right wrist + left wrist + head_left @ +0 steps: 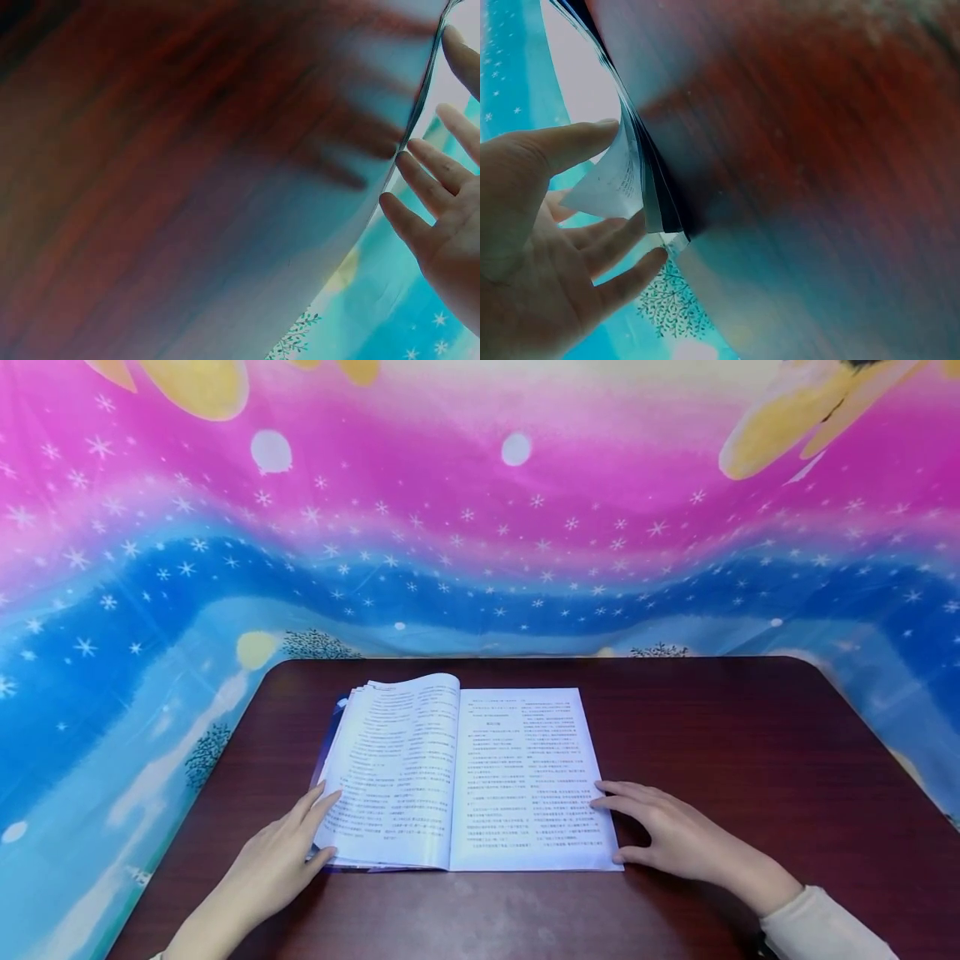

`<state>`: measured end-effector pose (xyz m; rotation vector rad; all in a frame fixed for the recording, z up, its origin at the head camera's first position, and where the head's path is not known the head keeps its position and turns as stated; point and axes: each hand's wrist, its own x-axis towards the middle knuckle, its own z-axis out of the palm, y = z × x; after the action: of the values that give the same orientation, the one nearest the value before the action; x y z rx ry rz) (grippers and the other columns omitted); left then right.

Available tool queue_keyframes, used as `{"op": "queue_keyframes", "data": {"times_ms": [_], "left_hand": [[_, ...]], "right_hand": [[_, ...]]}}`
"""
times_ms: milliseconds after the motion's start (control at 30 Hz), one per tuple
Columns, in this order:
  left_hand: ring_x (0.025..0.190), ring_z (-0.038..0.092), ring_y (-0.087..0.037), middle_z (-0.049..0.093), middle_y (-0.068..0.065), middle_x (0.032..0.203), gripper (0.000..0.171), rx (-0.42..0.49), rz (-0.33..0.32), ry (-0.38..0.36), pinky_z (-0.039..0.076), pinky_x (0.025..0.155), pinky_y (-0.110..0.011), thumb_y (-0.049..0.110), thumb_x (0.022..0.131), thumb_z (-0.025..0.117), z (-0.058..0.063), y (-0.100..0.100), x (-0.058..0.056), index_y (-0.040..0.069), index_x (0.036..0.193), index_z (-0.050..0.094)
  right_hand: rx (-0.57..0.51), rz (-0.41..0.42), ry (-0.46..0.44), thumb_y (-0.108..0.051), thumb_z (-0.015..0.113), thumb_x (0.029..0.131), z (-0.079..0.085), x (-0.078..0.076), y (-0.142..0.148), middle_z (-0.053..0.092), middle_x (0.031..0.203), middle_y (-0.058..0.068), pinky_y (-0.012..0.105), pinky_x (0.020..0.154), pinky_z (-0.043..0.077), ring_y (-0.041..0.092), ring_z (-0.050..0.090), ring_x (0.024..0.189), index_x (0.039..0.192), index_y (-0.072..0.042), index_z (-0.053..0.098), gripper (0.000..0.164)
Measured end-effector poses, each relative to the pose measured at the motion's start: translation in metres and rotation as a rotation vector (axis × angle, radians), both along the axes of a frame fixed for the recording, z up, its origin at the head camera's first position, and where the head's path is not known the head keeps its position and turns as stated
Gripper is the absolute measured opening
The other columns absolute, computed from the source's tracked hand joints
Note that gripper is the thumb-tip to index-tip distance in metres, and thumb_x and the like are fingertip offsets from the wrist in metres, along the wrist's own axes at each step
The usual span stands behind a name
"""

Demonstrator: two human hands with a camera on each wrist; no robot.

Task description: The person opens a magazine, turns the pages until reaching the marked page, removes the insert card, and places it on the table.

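Observation:
An open magazine [517, 777] lies on the dark wooden table with pages of small print showing. Its left-hand pages are bowed up near the fold, with layered sheet edges and a dark cover [327, 739] showing at the far left. My left hand [262, 852] rests at that left edge, fingertips on the page and thumb near the lower corner. In the left wrist view a loose page corner [611, 187] stands away from the stack beside the thumb. My right hand [675, 827] touches the right edge with extended, spread fingers, its thumb at the lower right corner.
The brown table [750, 735] has rounded back corners. Behind it and at both sides hangs a pink and blue cloth [465, 527] printed with snowflakes. A light sleeve [821, 927] covers the right forearm.

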<state>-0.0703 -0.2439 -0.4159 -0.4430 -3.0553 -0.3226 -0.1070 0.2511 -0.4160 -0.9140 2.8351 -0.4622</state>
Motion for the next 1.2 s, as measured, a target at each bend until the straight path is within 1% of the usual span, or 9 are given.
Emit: {"op": "queue_keyframes", "data": {"times_ms": [200,300,400,533,667,900,1033,1200], "left_hand": [[0.113,0.06,-0.044,0.042,-0.029,0.146,0.066,-0.037,0.024,-0.032,0.051,0.084,-0.059,0.021,0.081,0.083,-0.003,0.001,-0.002,0.0,0.138,0.054],[0.119,0.056,-0.046,0.04,-0.031,0.147,0.063,-0.044,0.02,-0.03,0.051,0.085,-0.059,0.02,0.081,0.082,-0.003,0.001,-0.003,0.0,0.135,0.057],[0.122,0.054,-0.046,0.038,-0.032,0.148,0.061,-0.047,0.01,-0.026,0.05,0.087,-0.059,0.02,0.081,0.082,-0.004,0.0,-0.003,0.0,0.133,0.059],[0.122,0.053,-0.046,0.04,-0.029,0.148,0.058,-0.062,0.012,-0.038,0.048,0.09,-0.06,0.022,0.082,0.082,-0.003,-0.001,-0.003,0.001,0.131,0.061],[0.124,0.052,-0.046,0.042,-0.028,0.147,0.056,-0.073,0.023,-0.065,0.047,0.092,-0.062,0.025,0.083,0.081,-0.004,-0.002,-0.003,0.003,0.131,0.062],[0.126,0.05,-0.046,0.046,-0.027,0.144,0.055,-0.062,0.036,-0.104,0.045,0.093,-0.063,0.028,0.085,0.079,-0.003,-0.003,-0.004,0.004,0.131,0.062],[0.127,0.049,-0.046,0.047,-0.026,0.144,0.055,-0.059,0.04,-0.125,0.045,0.093,-0.064,0.028,0.085,0.079,-0.003,-0.003,-0.005,0.005,0.132,0.062],[0.125,0.051,-0.044,0.051,-0.024,0.141,0.055,-0.062,0.03,-0.116,0.045,0.094,-0.063,0.028,0.084,0.079,-0.004,-0.004,-0.005,0.005,0.131,0.063]], "right_hand": [[-0.009,0.0,-0.007,-0.031,0.085,0.077,-0.001,-0.001,-0.002,0.049,0.148,0.008,0.057,0.104,0.04,0.033,0.045,0.134,0.133,-0.017,0.063,0.062],[-0.011,-0.001,-0.008,-0.031,0.086,0.077,-0.001,-0.002,-0.003,0.049,0.148,0.008,0.057,0.104,0.04,0.032,0.045,0.134,0.132,-0.017,0.064,0.061],[-0.019,0.008,0.009,-0.031,0.086,0.077,-0.001,-0.002,-0.003,0.05,0.146,0.009,0.057,0.102,0.041,0.033,0.047,0.132,0.13,-0.017,0.065,0.059],[-0.023,0.016,0.03,-0.03,0.086,0.077,-0.001,-0.004,-0.005,0.052,0.144,0.01,0.058,0.102,0.042,0.034,0.048,0.131,0.128,-0.016,0.067,0.056],[-0.017,0.015,0.03,-0.029,0.085,0.078,0.001,-0.006,-0.005,0.053,0.143,0.009,0.058,0.103,0.04,0.033,0.047,0.132,0.127,-0.015,0.067,0.054],[-0.037,0.025,0.036,-0.027,0.084,0.079,0.004,-0.007,-0.005,0.055,0.141,0.008,0.058,0.103,0.04,0.033,0.048,0.131,0.125,-0.016,0.067,0.05],[-0.045,0.034,0.06,-0.028,0.083,0.081,0.005,-0.009,-0.005,0.057,0.139,0.007,0.057,0.103,0.041,0.032,0.049,0.131,0.124,-0.016,0.068,0.048],[-0.058,0.022,0.059,-0.028,0.082,0.082,0.008,-0.011,-0.005,0.058,0.138,0.005,0.057,0.103,0.041,0.031,0.049,0.13,0.124,-0.017,0.068,0.045]]}}
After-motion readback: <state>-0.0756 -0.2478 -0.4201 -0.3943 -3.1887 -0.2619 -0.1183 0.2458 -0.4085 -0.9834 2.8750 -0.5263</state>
